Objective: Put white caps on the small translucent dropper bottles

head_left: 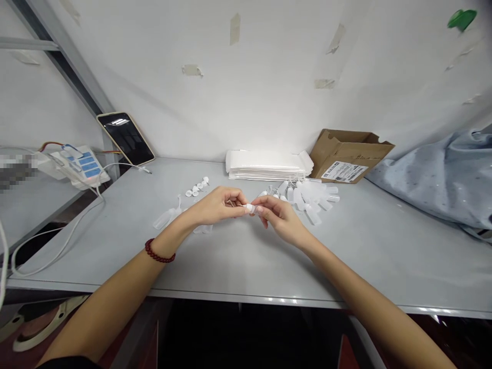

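A white wall (pixel 238 92) with scraps of tape stands behind a broad grey desk (pixel 384 256). At the desk's right end lies a large heap of pale blue cloth (pixel 438 179), close up to a brown cardboard box (pixel 346 154). The box bears a printed white label and its top is open, but what it holds is hidden by the low angle of its mouth. Just beside it, along the wall, lies a stack of flat white packs (pixel 269 165); whether anything is inside them does not show.

In front of the stack and box is a pile of clear plastic pieces (pixel 313 192), partly covered by the right hand (pixel 282 218). At the left, a phone (pixel 126 138) leans back, screen outward, near a white power strip (pixel 82 164) and a loose white cable (pixel 77 230).

The left hand (pixel 221 205) and left forearm partly hide a few more plastic pieces (pixel 164 219). Behind that hand sits a small group of round white caps (pixel 188 193).

Smallest is the white piece (pixel 250 208), held above the desk's middle, pinched between the fingertips of both hands. It looks short and pale; the fingers cover much of it.
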A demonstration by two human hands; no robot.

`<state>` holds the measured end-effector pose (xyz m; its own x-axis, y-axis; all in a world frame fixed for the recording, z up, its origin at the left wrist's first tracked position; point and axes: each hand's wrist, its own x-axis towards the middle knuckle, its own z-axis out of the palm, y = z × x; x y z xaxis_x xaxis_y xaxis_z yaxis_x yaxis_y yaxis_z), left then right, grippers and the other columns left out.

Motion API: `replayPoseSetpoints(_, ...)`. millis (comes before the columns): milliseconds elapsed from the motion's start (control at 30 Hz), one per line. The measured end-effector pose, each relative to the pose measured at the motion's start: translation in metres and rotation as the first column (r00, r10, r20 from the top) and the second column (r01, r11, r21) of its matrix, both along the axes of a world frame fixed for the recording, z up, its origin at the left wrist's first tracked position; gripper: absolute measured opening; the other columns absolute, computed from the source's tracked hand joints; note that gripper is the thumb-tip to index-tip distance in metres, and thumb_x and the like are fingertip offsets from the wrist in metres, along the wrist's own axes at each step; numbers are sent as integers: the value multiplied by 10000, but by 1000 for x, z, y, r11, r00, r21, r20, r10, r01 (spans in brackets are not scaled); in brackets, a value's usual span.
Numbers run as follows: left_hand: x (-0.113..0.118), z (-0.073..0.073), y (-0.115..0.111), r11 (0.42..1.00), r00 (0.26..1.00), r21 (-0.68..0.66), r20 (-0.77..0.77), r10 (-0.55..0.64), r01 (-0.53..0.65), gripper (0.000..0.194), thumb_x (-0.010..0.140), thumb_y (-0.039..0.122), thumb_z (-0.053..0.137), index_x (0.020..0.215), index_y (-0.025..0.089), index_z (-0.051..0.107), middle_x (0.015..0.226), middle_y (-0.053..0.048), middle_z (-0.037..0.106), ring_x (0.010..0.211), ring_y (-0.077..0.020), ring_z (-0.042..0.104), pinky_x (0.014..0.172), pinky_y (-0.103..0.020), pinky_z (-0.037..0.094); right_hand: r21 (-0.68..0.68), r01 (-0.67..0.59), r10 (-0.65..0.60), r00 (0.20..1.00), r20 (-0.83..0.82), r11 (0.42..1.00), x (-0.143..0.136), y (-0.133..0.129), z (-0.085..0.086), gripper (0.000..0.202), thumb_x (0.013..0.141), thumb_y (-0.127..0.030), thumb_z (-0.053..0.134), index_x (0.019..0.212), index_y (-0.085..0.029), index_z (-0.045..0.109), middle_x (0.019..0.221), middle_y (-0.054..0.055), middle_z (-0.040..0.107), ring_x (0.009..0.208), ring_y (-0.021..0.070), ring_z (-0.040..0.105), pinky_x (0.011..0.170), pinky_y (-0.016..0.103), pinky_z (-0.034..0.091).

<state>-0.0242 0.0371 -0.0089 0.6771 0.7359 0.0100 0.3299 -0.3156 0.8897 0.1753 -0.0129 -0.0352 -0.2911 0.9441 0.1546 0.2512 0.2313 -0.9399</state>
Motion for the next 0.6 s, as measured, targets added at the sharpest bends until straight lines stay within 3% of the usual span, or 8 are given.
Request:
replayPoseSetpoints(167, 1, -3, -1, 992, 999, 128, 36, -12, 7, 170, 823, 325, 618, 867, 172, 680, 818, -21, 701, 738, -135, 608, 667, -249, 465, -252, -55, -23, 955, -296, 966, 0, 2, 0, 303, 816, -443, 625, 942, -171, 590, 740, 15, 612, 519, 85, 421, 491, 257, 394)
replayPoseSetpoints(367, 2, -4, -2, 947, 999, 317, -18, -49, 53, 159, 829, 248, 601, 919, 178, 713, 892, -32, 731, 785, -147, 625, 752, -271, 484, -429, -191, 32, 936, -351, 883, 5, 5, 1, 297, 813, -433, 658, 827, -137, 638, 712, 16, 572, 497, 57, 372, 442, 220, 337)
replayPoseSetpoints(467, 2, -1, -3, 957, 999, 287, 7, -35, 32, 182, 836, 297, 618, 932, 183, 721, 918, -38, 730, 840, -164, 628, 798, -289, 480, -405, -162, 6, 933, -361, 900, 3, 4, 2, 301, 817, -437, 656, 815, -136, 640, 730, 23, 586, 502, 57, 379, 454, 223, 360)
replayPoseSetpoints(600, 4, 3, -6, 994, 997, 108, 68, 24, -32, 224, 851, 374, 617, 899, 184, 725, 843, -27, 730, 810, -160, 638, 756, -276, 491, -320, -98, -27, 931, -364, 942, -5, -2, 6, 293, 810, -438, 661, 817, -149, 616, 714, 16, 595, 508, 69, 408, 467, 236, 392)
